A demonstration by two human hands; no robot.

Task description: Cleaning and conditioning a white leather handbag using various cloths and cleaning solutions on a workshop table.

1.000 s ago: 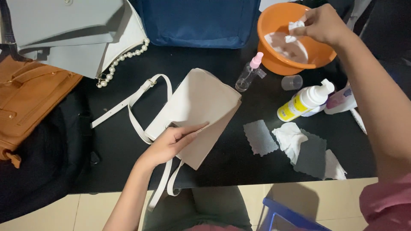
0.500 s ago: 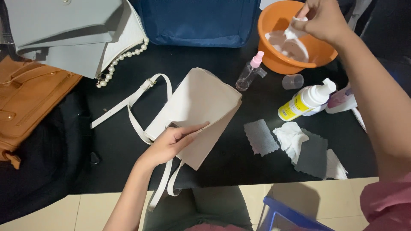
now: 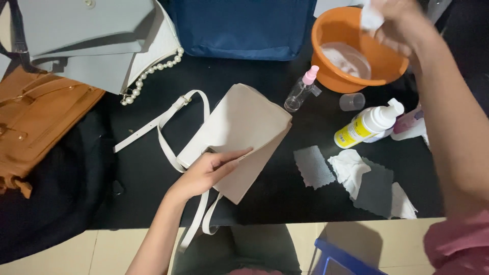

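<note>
Beige handbag (image 3: pixel 239 135) of smooth leather-like stuff lies flat near the middle of the black table (image 3: pixel 153 188), tilted, its pale strap (image 3: pixel 163 127) looping off to the left and two strap ends hanging over the near edge. The left hand (image 3: pixel 206 173) rests on the bag's lower corner, fingers laid out flat and pressing it down, not closed around anything. The right hand (image 3: pixel 400 23) is raised over the orange plastic basin (image 3: pixel 326 40) at the far right, fingers pinched shut on a small white cloth (image 3: pixel 371 15); the hand is blurred. The basin holds a little cloudy liquid.

Just left of the basin stands a small clear spray bottle (image 3: pixel 300 91) with a pink top, and a clear cap (image 3: pixel 351 102) sits beside it. A white pump bottle (image 3: pixel 369 125) with a yellow label lies on its side, and a pink and white package (image 3: pixel 410 125) lies just beyond it. Nearer the edge lie grey cloth squares (image 3: pixel 313 165) with zigzag edges and a crumpled white wipe (image 3: pixel 349 168). At the far side sit a blue bag (image 3: pixel 244 25), a grey bag (image 3: pixel 86 46) with a pearl chain (image 3: pixel 153 76), and a tan leather bag (image 3: pixel 35 117) at the left.
</note>
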